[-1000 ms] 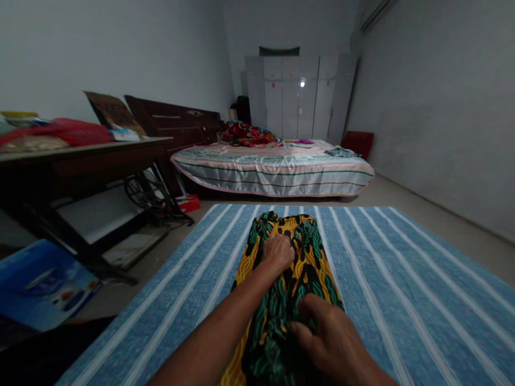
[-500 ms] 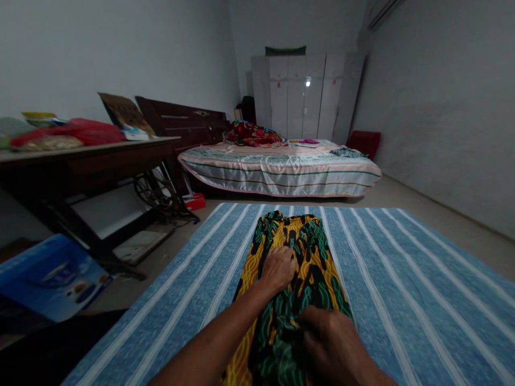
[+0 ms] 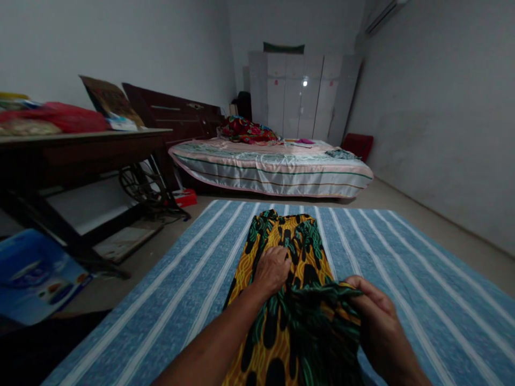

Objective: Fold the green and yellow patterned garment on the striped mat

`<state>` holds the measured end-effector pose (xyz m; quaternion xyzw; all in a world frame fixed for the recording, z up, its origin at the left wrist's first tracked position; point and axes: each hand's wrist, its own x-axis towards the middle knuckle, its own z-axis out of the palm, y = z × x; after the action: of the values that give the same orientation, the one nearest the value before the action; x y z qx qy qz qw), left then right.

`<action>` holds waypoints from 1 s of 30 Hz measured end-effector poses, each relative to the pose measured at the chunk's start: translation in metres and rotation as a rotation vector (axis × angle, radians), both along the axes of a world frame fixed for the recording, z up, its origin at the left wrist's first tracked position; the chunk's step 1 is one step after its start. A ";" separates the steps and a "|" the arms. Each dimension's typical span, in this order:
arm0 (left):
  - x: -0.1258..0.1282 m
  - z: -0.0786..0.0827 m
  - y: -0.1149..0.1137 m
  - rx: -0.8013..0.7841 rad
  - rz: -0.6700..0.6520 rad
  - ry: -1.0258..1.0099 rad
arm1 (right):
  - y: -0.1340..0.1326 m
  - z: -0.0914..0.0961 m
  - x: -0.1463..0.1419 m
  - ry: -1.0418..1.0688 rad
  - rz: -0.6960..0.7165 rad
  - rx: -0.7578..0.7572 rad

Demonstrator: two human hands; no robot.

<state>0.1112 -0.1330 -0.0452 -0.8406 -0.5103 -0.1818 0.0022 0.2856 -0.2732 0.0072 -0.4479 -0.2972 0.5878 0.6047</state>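
A garment [image 3: 277,327] patterned in yellow, green and black lies lengthwise on a blue-and-white striped cloth [image 3: 374,257]; whether it is a dress or trousers I cannot tell. My left hand [image 3: 272,269] presses on its middle with the fingers curled into the fabric, their tips hidden. On the right side, my right hand [image 3: 378,316] pinches a bunched edge of the garment between thumb and fingers, holding it raised and pulled outward. Folds run from the left hand to the right. The near end of the garment leaves the picture at the bottom.
A treadle sewing-machine table [image 3: 92,142] with a red bag [image 3: 72,118] on it stands at the left, a blue box [image 3: 36,276] below. Beyond the striped surface is a bed [image 3: 273,169] with a red floral bundle [image 3: 249,130]. A wardrobe [image 3: 295,96] stands at the back.
My right hand has moved right and slightly up, drawing the garment's edge outward with it. My left hand stays on the middle of the fabric. The view has shifted slightly.
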 end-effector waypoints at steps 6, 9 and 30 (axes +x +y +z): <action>-0.002 -0.004 0.001 -0.037 -0.006 -0.079 | -0.017 -0.022 0.018 0.067 -0.178 -0.041; -0.002 -0.003 0.000 -0.060 -0.004 -0.100 | -0.021 -0.046 0.027 0.094 -0.246 -0.062; -0.052 0.027 -0.020 -0.205 -0.146 -0.019 | -0.025 -0.058 0.044 0.167 -0.143 -0.125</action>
<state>0.0595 -0.1534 -0.0186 -0.8695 -0.4637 -0.1365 -0.1019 0.3291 -0.2977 -0.0511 -0.4541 -0.1759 0.5959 0.6386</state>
